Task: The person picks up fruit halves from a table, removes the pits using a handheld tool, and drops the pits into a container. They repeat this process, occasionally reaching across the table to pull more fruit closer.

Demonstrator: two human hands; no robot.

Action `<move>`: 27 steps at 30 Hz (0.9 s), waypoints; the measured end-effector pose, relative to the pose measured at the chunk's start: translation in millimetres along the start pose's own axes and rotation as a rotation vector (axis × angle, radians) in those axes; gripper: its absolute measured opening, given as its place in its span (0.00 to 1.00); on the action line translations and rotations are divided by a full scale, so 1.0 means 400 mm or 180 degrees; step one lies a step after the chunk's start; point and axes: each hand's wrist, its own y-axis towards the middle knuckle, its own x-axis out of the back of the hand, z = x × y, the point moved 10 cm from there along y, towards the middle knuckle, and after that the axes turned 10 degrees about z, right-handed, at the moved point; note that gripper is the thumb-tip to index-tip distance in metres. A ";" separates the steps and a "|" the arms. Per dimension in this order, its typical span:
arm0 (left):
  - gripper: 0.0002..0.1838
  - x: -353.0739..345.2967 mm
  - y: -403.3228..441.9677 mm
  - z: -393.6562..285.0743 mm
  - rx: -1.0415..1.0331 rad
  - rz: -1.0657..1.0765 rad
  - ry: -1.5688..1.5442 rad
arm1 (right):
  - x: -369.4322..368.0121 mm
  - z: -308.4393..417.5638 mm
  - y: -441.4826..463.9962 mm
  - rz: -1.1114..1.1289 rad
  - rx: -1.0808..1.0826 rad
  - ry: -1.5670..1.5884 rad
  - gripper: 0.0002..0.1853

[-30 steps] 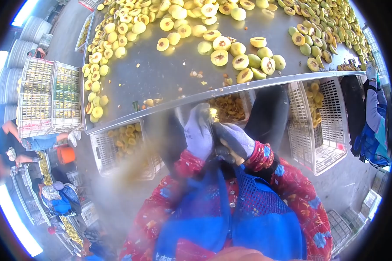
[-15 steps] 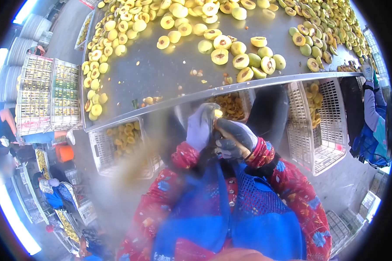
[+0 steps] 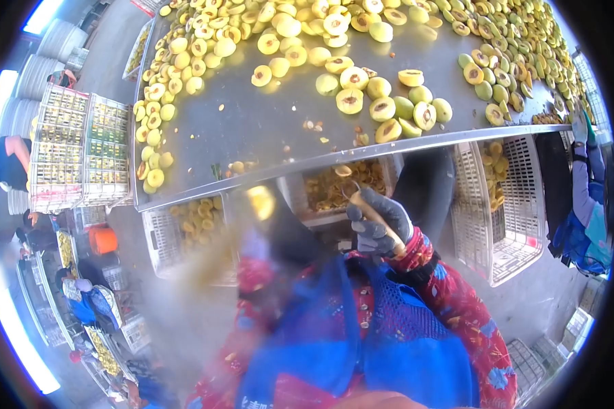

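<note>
My right hand (image 3: 382, 228), in a grey and dark glove, is closed around the wooden handle of a pitting tool (image 3: 374, 217). The tool's thin metal end points up and left, over a crate of brownish fruit pieces (image 3: 331, 187). A small peach piece (image 3: 342, 172) shows just above that end; whether they touch is unclear. My left hand (image 3: 255, 244), in a pale lavender glove, is smeared by motion left of my chest. A bright yellow peach half (image 3: 261, 202) appears at its blurred fingertips. Halved peaches (image 3: 382, 109) lie near the table's front edge.
The metal table (image 3: 266, 129) carries many peach halves at its far side and left edge. Plastic crates (image 3: 515, 249) with fruit stand below its front edge. Stacked crates (image 3: 58, 146) stand at left. A co-worker's gloved hand (image 3: 580, 128) is at the right end; other people are at left.
My hands were together at the fruit and are now apart. The left has swung left with the yellow peach half, while the right stays near its place, its tool now plainly visible.
</note>
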 end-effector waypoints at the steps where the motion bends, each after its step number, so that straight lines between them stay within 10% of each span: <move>1: 0.20 0.072 0.019 0.064 0.0526 -0.0085 -0.0238 | 0.029 0.004 -0.011 -0.0189 -0.0089 -0.0216 0.24; 3: 0.26 0.204 0.049 0.063 0.1119 0.0239 0.2314 | 0.093 0.029 -0.024 -0.0845 -0.0034 -0.0736 0.23; 7: 0.31 0.148 0.281 -0.019 0.0348 0.0572 0.2487 | 0.080 0.089 -0.031 -0.1717 0.0111 -0.3045 0.22; 13: 0.33 -0.218 0.764 -0.085 0.0036 0.0769 0.2418 | 0.020 0.102 -0.020 -0.1907 -0.0215 -0.3682 0.21; 19: 0.43 -0.370 0.752 -0.019 -0.0006 0.1830 0.1323 | 0.025 0.185 -0.051 -0.2186 0.0525 -0.4649 0.15; 20: 0.31 -0.369 0.745 0.043 0.0030 0.1465 0.1089 | 0.013 0.191 -0.045 -0.2179 0.0587 -0.4748 0.15; 26: 0.30 -0.282 0.249 -0.139 0.1614 0.2648 -0.3031 | -0.140 0.192 0.066 -0.1684 0.1230 -0.6352 0.15; 27: 0.32 -0.227 0.253 -0.177 0.0176 0.2324 -0.2038 | -0.131 0.182 0.075 -0.1735 0.1233 -0.6786 0.18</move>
